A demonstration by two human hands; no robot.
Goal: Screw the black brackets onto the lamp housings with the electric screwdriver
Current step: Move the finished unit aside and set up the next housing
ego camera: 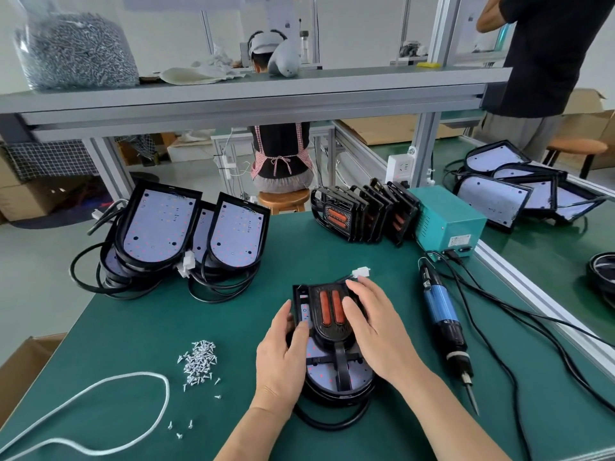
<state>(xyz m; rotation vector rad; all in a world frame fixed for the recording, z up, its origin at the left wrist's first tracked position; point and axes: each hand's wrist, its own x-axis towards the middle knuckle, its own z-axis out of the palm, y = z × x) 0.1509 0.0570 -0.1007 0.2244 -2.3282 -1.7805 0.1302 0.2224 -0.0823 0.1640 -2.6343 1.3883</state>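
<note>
A white cord (143, 373) loops on the green mat (133, 327) at my near left. Far right stands a teal power box (449, 217); farther off, someone (281, 151) sits on a wooden stool (284, 196).

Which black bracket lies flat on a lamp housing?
The black bracket under the left hand and right hand; the other brackets stand on edge beside the teal box.
</note>
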